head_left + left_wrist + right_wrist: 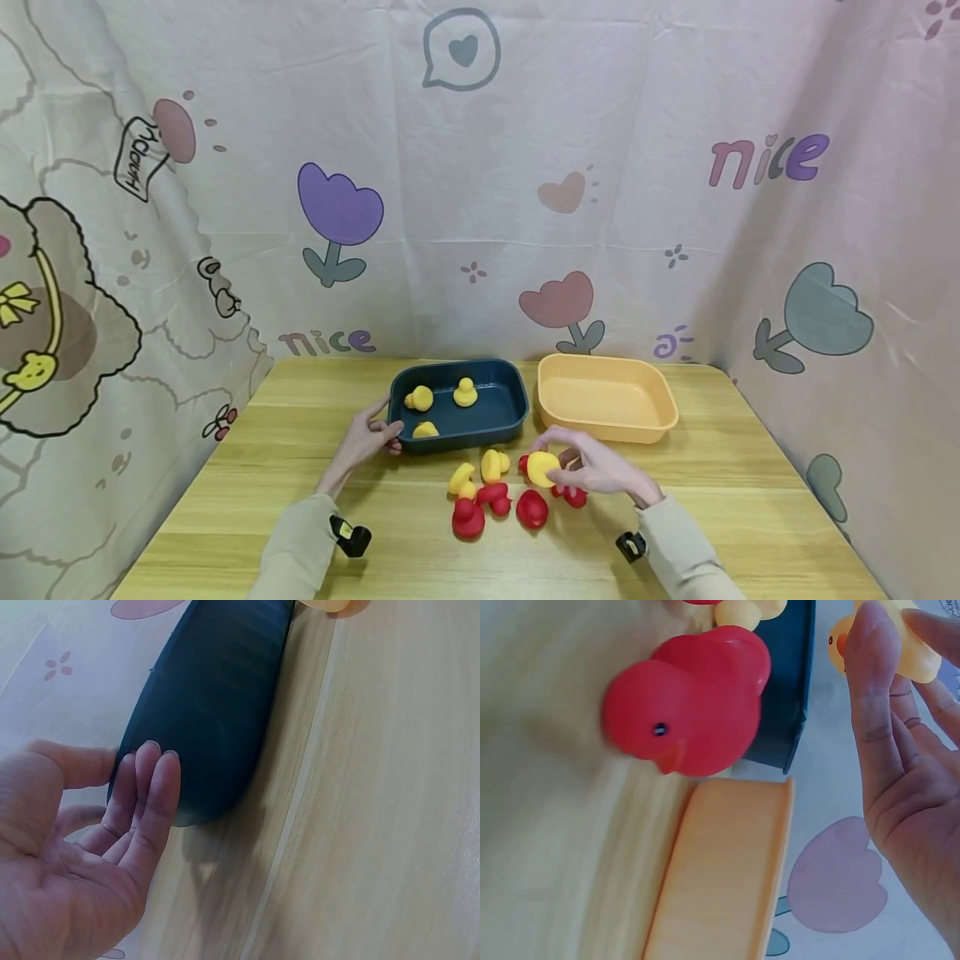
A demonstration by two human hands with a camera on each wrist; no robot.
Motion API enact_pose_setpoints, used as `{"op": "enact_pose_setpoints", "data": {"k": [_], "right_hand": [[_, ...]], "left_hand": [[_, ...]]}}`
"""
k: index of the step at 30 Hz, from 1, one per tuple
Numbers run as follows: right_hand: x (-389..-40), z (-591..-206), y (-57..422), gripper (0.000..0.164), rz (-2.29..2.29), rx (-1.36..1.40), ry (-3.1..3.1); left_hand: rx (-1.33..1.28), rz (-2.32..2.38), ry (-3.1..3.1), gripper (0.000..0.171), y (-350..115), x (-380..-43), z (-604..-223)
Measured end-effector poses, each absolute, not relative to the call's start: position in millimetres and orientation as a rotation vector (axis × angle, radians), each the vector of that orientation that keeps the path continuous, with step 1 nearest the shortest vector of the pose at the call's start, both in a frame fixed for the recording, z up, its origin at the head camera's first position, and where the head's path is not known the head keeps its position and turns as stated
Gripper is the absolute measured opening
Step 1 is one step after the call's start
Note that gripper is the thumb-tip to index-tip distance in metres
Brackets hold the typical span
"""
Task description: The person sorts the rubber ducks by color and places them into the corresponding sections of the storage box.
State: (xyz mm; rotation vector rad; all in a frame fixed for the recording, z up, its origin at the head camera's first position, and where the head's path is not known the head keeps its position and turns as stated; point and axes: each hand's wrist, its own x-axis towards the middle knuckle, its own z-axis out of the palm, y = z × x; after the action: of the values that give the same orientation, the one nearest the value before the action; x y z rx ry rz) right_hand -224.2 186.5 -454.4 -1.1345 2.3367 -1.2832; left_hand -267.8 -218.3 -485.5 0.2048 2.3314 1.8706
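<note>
My left hand (366, 440) pinches the left end of a dark blue tray (465, 439), thumb at the rim and fingers against the outer wall (206, 712). Three yellow rubber ducks (465, 392) lie inside that tray. In front of the trays, my right hand (596, 464) holds another yellow rubber duck (542, 470) between thumb and fingers; the right wrist view shows the duck (919, 656) partly covered by them. Below and around that hand are several red rubber ducks (532, 509), one of them large in the right wrist view (697, 705).
A light orange tray (607, 429) stands right of the blue one, with nothing visible in it. Two yellow ducks (492, 466) sit among the red ones on the wooden table (225, 517). Behind the table hangs a printed cloth (465, 208).
</note>
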Motion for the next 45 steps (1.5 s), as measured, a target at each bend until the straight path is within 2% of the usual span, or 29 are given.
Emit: {"op": "enact_pose_setpoints", "data": {"k": [21, 36, 45], "right_hand": [[-261.6, -422.5, 154.0, 0.033, -1.289, -1.151, 2.321], [-288.1, -403.1, 130.8, 0.036, -1.458, -1.004, 2.350], [-302.9, -395.7, 115.0, 0.037, -1.386, -1.049, 2.455]], "left_hand": [[0.186, 1.889, 2.312, 0.076, -218.5, -267.4, -485.3], [0.192, 1.881, 2.299, 0.075, -218.0, -266.8, -483.7], [0.190, 1.876, 2.300, 0.076, -217.4, -268.0, -484.0]]}}
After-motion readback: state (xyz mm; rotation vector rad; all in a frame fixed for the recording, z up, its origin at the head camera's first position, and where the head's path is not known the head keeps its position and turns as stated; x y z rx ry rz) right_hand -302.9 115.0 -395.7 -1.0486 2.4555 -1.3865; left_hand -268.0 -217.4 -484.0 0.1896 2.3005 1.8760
